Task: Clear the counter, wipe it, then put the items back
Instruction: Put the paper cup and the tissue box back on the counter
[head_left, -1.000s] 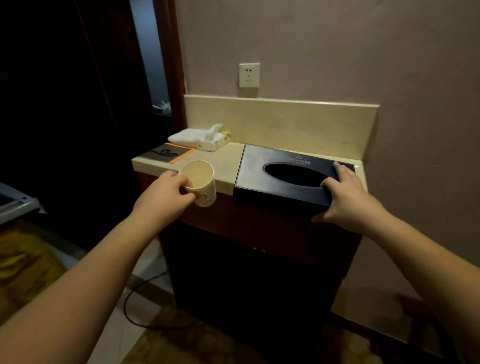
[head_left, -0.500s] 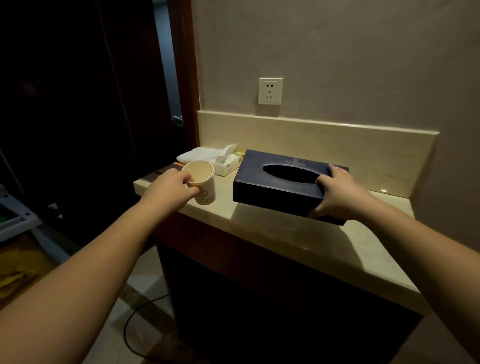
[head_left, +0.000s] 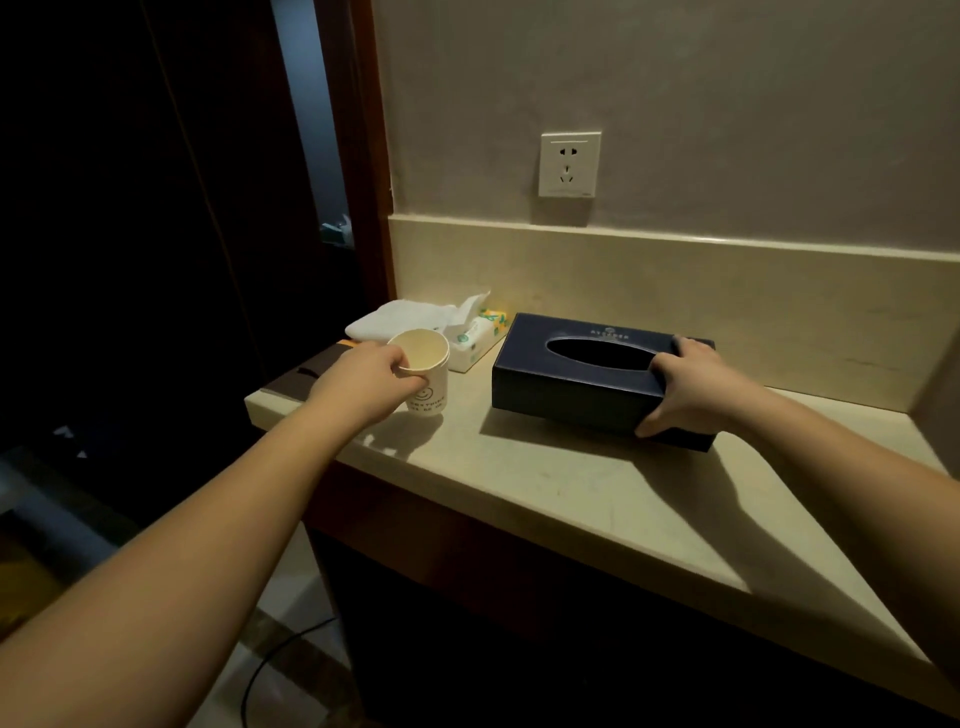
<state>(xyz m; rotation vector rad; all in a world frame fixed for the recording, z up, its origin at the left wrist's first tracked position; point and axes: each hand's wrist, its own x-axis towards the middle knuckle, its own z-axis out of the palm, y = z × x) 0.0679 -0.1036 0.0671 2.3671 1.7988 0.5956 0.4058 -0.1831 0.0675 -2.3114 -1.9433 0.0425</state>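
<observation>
The left hand (head_left: 371, 382) grasps a white paper cup (head_left: 423, 375) by its rim, fingers curled over the near edge, at the left end of the stone counter (head_left: 545, 488); whether the cup's base touches the surface is hard to tell. The right hand (head_left: 691, 387) grips the right end of a dark blue tissue box (head_left: 576, 376), thumb on the near face and fingers over the top, and the box sits, or is nearly down, toward the far middle of the counter. The likeliest mishap is with the cup: a pinch on a thin paper rim can buckle it or tip it, and any liquid inside, which cannot be made out here, would spill on the counter. Just beyond the cup lie a soft tissue pack (head_left: 475, 338) and a folded white cloth (head_left: 395, 319), with a dark card (head_left: 301, 371) to its left; a careless sweep could knock these off the left edge. The box, held at one end only, might swing or drag.
</observation>
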